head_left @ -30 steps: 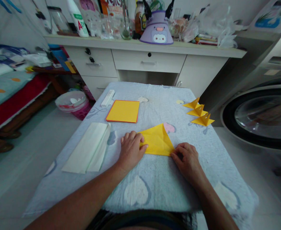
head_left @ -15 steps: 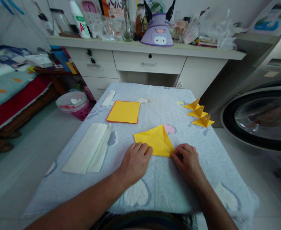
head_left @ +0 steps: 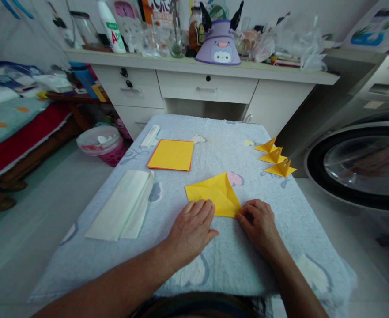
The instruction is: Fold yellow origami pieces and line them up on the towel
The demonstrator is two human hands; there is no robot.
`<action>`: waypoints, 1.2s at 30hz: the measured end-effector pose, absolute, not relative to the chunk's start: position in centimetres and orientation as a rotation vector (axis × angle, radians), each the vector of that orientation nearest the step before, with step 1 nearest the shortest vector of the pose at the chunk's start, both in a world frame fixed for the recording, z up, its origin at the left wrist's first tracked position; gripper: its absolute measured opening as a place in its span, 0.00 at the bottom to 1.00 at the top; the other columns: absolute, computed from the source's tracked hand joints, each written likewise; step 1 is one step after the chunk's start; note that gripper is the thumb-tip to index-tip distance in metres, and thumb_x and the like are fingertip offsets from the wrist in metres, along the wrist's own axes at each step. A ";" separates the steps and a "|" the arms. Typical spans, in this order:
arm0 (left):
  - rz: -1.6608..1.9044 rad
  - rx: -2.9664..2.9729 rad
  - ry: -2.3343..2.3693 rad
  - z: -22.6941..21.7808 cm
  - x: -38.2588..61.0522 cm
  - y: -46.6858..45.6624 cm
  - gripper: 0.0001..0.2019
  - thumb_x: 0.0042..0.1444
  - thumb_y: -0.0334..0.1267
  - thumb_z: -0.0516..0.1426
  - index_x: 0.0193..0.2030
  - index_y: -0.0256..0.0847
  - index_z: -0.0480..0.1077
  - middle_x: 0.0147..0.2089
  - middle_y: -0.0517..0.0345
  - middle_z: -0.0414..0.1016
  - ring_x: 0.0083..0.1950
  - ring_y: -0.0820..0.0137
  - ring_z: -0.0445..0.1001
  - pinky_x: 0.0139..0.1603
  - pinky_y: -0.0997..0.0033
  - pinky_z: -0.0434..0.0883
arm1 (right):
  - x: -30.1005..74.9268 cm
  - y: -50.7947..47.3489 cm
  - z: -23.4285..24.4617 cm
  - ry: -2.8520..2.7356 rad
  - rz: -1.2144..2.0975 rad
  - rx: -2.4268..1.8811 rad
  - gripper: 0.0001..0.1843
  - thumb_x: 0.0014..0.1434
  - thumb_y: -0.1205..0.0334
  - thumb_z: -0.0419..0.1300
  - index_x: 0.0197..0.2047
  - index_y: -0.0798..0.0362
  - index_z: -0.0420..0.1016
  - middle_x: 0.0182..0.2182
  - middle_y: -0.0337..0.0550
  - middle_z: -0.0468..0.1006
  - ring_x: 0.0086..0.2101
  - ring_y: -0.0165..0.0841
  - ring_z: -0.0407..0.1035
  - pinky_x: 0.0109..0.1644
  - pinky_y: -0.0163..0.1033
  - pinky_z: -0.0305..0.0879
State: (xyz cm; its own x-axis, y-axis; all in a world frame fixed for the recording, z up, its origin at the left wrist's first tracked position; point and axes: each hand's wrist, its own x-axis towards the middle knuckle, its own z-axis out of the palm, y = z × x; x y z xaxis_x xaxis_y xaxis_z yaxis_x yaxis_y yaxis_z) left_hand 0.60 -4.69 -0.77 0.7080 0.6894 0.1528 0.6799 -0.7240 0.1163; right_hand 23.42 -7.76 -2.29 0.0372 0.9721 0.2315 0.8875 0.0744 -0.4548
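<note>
A partly folded sheet of yellow origami paper (head_left: 219,192) lies on the cloth-covered table in front of me. My left hand (head_left: 194,225) rests flat on its lower left part, fingers stretched out and thumb apart, hiding that corner. With thumb and forefinger, my right hand (head_left: 257,221) pinches the lower right corner of the sheet. Up and to the left is a stack of square paper (head_left: 171,154), yellow on top with red edges showing. Several folded yellow paper pieces (head_left: 275,157) with raised points stand in a row at the right.
A folded pale cloth or paper sheet (head_left: 121,205) lies on the left of the table (head_left: 234,260), with a small white box (head_left: 150,137) behind it. Beyond the table is a white cabinet (head_left: 207,84) with a cluttered top. A washing machine (head_left: 373,101) stands at the right, a pink bin (head_left: 103,145) at the left.
My left hand has shifted slightly, its fingers flattening on the paper and its thumb swinging out to the lower right. My right hand keeps its pinch at the corner.
</note>
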 end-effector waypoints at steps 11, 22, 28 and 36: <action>0.226 2.939 1.137 -2.0 0.6 -5.6 0.37 0.58 0.59 0.56 0.66 0.36 0.58 0.68 0.33 0.59 0.68 0.49 0.59 0.65 0.51 0.61 | 23.3 -7.7 -2.1 -1.862 0.268 -1.857 0.06 0.55 0.63 0.61 0.27 0.51 0.72 0.34 0.46 0.74 0.38 0.40 0.65 0.45 0.48 0.59; 0.201 2.965 1.137 -2.2 0.5 -5.7 0.36 0.59 0.59 0.54 0.67 0.39 0.57 0.69 0.33 0.58 0.69 0.49 0.58 0.65 0.51 0.61 | 23.4 -7.6 -2.2 -1.876 0.261 -1.874 0.06 0.55 0.62 0.61 0.27 0.52 0.73 0.34 0.46 0.74 0.38 0.40 0.65 0.45 0.47 0.58; 0.215 2.961 1.119 -1.9 0.5 -5.7 0.32 0.59 0.59 0.54 0.66 0.50 0.58 0.68 0.40 0.59 0.69 0.49 0.58 0.63 0.51 0.62 | 23.3 -7.7 -2.1 -1.861 0.276 -1.874 0.06 0.56 0.62 0.61 0.28 0.52 0.73 0.35 0.46 0.74 0.39 0.40 0.65 0.46 0.47 0.58; 0.198 2.983 1.058 -1.5 0.3 -5.6 0.30 0.61 0.58 0.52 0.66 0.48 0.59 0.70 0.49 0.57 0.68 0.48 0.58 0.63 0.51 0.62 | 23.0 -7.8 -1.7 -1.842 0.286 -1.904 0.05 0.56 0.63 0.61 0.28 0.51 0.73 0.36 0.45 0.73 0.40 0.40 0.65 0.47 0.47 0.58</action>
